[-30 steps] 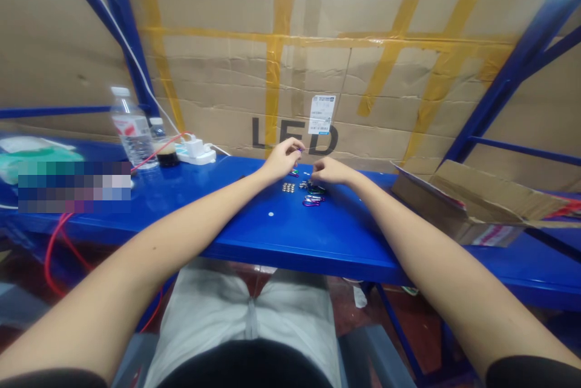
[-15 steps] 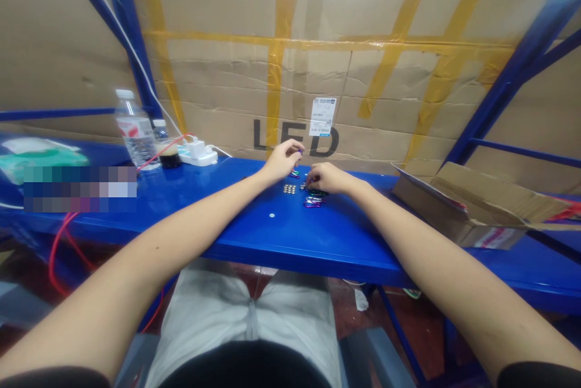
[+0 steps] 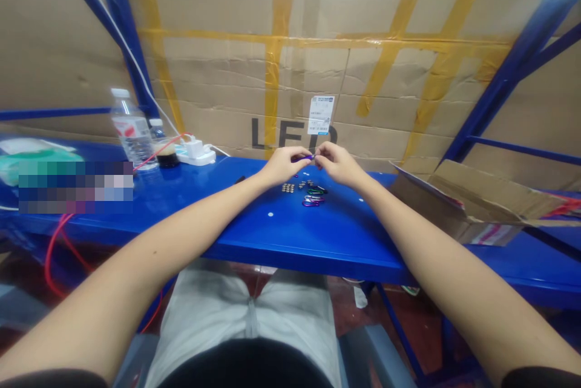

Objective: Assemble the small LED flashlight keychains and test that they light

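The left hand pinches a slim, glossy purple piece between thumb and fingers, above the far part of the blue metal counter. The right hand meets it from the right, its fingers bent at the purple piece's right end; whether they grip something small of their own cannot be told. The step in hand looks like close two-handed work on that piece, and the next move seems to call for a steady left pinch with fine, light fingertip work from the right.

Just nearer than the hands lies a neat block of small, gold-coloured metal pieces, with a few looser small metallic bits to its right. Right of and nearer than these is a cluster of shiny looped clips in purple, silver and green. Farther right sits an open brown cardboard box.
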Motion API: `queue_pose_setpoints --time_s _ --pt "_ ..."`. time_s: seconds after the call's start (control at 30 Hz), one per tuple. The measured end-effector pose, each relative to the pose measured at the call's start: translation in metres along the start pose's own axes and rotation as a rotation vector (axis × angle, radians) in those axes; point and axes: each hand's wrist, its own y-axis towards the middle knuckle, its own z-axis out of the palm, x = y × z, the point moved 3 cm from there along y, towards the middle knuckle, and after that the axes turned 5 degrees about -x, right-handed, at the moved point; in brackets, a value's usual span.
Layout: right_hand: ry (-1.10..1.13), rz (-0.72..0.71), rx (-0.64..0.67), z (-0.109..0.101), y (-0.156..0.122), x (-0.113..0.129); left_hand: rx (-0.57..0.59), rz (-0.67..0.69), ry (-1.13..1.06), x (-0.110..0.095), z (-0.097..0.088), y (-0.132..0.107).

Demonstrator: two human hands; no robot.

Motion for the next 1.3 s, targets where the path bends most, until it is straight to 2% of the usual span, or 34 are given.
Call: queue_pose_setpoints --time_s 0.37,0.5,0.67,0.87,1.17,1.3 --pt "-0.189 -0.03 0.113 -0.003 -0.006 0.008 0.051 0.177 0.253 -0.005 0.0 -0.001" --pt "-0.221 -0.053 0.155 -0.003 -0.007 0.011 0.076 0.178 0.383 -0.003 0.002 0.002" --pt "-0.268 -0.107 0.158 -0.002 -0.011 0.015 0.114 0.166 0.371 -0.003 0.001 0.002" --pt "-0.149 0.011 0.186 -0.002 -0.014 0.014 0.139 0.145 0.301 -0.008 0.002 -0.002" --pt "0.184 0.19 0.269 -0.004 -0.015 0.01 0.121 0.26 0.268 -0.018 0.004 -0.005" --pt "0.317 0.255 0.296 -0.003 -0.015 0.004 0.151 0.296 0.318 -0.02 0.003 -0.007"
